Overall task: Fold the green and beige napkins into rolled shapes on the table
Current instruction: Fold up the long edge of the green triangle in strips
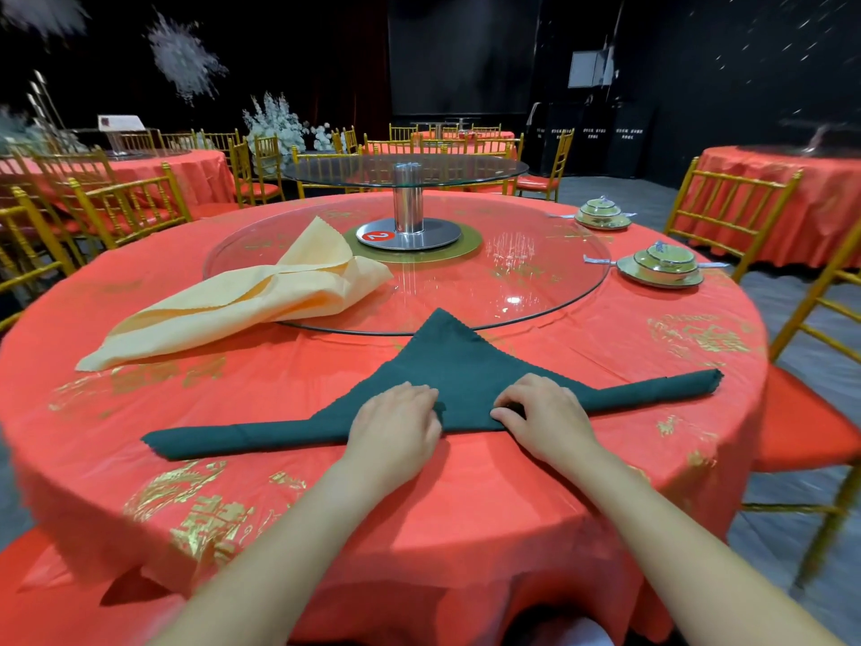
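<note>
While both hands press on its rolled near edge, a green napkin (459,373) lies on the red-clothed table (536,496), its free corner pointing away toward the glass turntable (536,268).

Its rolled edge runs long across the table from the person's left to right, the right end tilted slightly farther away; the unrolled part narrows to a point touching the turntable's rim. The left hand (396,426) and right hand (543,414) sit side by side at mid-roll, fingers (505,407) curled down and pinched on the cloth. A beige napkin (261,291), loosely bunched, stretches lengthwise from the near left up onto the turntable. Two covered dish settings (661,270) stand at the far right.
</note>
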A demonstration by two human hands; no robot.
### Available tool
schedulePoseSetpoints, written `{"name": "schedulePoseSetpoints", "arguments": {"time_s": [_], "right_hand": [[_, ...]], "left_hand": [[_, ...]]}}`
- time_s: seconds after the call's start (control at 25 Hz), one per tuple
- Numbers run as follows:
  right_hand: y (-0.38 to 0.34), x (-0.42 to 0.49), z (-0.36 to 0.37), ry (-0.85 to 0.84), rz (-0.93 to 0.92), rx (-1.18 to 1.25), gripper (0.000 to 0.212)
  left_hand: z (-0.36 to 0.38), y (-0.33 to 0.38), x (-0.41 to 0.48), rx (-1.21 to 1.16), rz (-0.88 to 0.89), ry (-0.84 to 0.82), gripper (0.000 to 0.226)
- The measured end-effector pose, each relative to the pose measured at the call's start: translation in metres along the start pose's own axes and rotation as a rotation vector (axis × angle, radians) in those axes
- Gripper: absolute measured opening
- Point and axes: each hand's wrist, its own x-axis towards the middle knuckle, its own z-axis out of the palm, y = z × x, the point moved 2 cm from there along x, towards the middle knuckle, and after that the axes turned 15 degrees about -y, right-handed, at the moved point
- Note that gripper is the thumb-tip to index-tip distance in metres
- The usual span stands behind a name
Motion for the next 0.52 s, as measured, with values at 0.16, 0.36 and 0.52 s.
{"name": "schedulePoseSetpoints", "arguments": {"time_s": [0.16, 0.36, 0.52], "right_hand": [[0.000, 0.000, -0.001, -0.008, 0.015, 0.020, 0.016], [-0.015, -0.001, 0.003, 0.050, 0.084, -0.037, 0.024], [-0.051, 0.014, 0.017, 0.045, 0.068, -0.079, 0.035]], "left_hand": [[0.010, 0.010, 0.015, 0.006, -0.194, -0.074, 0.054], [0.022, 0.007, 0.024, -0.015, -0.211, -0.222, 0.053], [0.024, 0.005, 0.024, -0.015, -0.226, -0.210, 0.053]]}}
